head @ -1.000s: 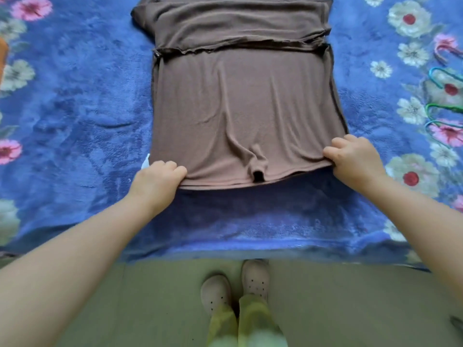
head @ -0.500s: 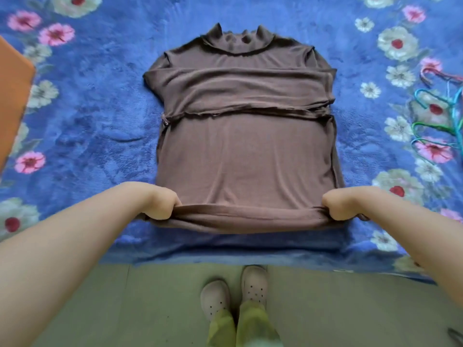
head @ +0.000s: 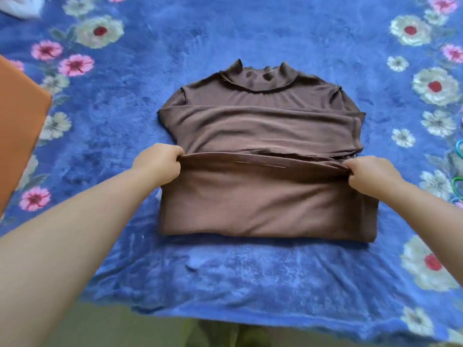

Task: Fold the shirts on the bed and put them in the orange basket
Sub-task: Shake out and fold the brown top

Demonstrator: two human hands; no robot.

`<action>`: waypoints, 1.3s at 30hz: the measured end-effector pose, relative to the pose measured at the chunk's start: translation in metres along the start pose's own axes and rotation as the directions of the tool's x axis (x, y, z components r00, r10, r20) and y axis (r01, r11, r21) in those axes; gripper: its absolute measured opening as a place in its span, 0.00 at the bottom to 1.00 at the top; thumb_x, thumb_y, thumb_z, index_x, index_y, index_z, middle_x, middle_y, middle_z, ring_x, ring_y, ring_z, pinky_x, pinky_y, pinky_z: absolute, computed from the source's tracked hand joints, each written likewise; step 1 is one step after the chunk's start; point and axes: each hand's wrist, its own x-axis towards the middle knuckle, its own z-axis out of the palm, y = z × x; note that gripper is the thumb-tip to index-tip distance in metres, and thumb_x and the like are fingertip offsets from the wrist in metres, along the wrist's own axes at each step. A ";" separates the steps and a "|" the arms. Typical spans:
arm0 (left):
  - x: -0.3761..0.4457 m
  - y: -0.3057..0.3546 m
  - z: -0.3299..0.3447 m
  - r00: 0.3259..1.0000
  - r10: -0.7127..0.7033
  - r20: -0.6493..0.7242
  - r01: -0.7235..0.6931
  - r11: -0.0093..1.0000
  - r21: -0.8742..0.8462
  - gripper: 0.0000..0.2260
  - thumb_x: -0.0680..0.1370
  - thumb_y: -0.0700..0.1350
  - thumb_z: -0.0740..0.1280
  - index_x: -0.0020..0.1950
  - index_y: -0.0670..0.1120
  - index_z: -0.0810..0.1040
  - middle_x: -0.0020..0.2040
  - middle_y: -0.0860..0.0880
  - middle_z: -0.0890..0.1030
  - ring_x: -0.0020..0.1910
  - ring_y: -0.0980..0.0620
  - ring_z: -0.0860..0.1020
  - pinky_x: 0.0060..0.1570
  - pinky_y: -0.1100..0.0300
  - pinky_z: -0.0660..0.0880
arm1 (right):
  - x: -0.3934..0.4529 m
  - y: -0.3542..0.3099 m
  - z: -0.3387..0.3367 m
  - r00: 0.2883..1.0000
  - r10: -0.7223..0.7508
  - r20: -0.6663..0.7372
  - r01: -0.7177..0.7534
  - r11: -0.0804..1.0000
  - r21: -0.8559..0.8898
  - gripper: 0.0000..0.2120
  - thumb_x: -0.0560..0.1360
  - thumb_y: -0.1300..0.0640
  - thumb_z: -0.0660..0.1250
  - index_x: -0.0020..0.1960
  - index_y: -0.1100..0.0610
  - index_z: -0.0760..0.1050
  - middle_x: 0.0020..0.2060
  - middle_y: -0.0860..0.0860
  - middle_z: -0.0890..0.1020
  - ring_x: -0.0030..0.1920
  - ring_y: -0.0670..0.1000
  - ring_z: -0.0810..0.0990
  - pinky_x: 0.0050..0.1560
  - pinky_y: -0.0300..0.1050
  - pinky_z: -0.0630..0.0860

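Observation:
A brown high-neck shirt point(head: 265, 201) lies flat on the blue flowered bedspread point(head: 225, 274), collar pointing away from me, sleeves folded across the chest. Its lower half is doubled up over the middle. My left hand point(head: 160, 162) grips the left corner of the hem, and my right hand point(head: 368, 174) grips the right corner, both holding the hem stretched just below the folded sleeves. The orange basket point(head: 20, 131) shows only as an orange side at the left edge of the view.
Coloured clothes hangers point(head: 458, 176) lie at the right edge of the bed. A white cloth point(head: 20, 6) sits at the far left corner. The bed's near edge runs along the bottom, with green floor point(head: 105, 326) below it.
Both hands gripped the hem at the near edge and carried it away from me, doubling the lower half of the shirt over. My view has tilted up the bed.

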 end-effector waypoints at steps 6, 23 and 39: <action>0.029 -0.025 0.006 0.994 0.015 0.106 0.008 0.978 -0.210 0.07 0.76 0.49 0.63 0.46 0.46 0.77 0.42 0.49 0.77 0.47 0.48 0.75 0.45 0.58 0.70 | 0.023 -0.032 0.006 0.972 -0.024 -0.233 0.013 0.999 -0.051 0.05 0.68 0.68 0.62 0.43 0.63 0.72 0.44 0.60 0.77 0.50 0.62 0.74 0.39 0.47 0.67; 0.170 -0.093 -0.042 0.943 0.308 0.129 -0.139 0.713 -0.688 0.09 0.78 0.42 0.62 0.39 0.43 0.72 0.45 0.45 0.66 0.36 0.55 0.67 0.36 0.64 0.63 | 0.164 -0.249 -0.071 0.915 -0.388 -0.109 0.403 0.885 0.233 0.11 0.77 0.58 0.61 0.56 0.60 0.77 0.52 0.58 0.79 0.56 0.58 0.75 0.53 0.44 0.67; 0.203 -0.097 -0.024 0.919 0.391 -0.057 -0.389 0.921 0.031 0.16 0.82 0.47 0.54 0.57 0.36 0.71 0.62 0.39 0.66 0.52 0.38 0.73 0.44 0.47 0.67 | 0.094 -0.251 -0.003 0.656 -0.681 -0.325 0.738 0.669 0.087 0.12 0.74 0.57 0.57 0.42 0.63 0.76 0.32 0.56 0.74 0.32 0.57 0.72 0.31 0.49 0.72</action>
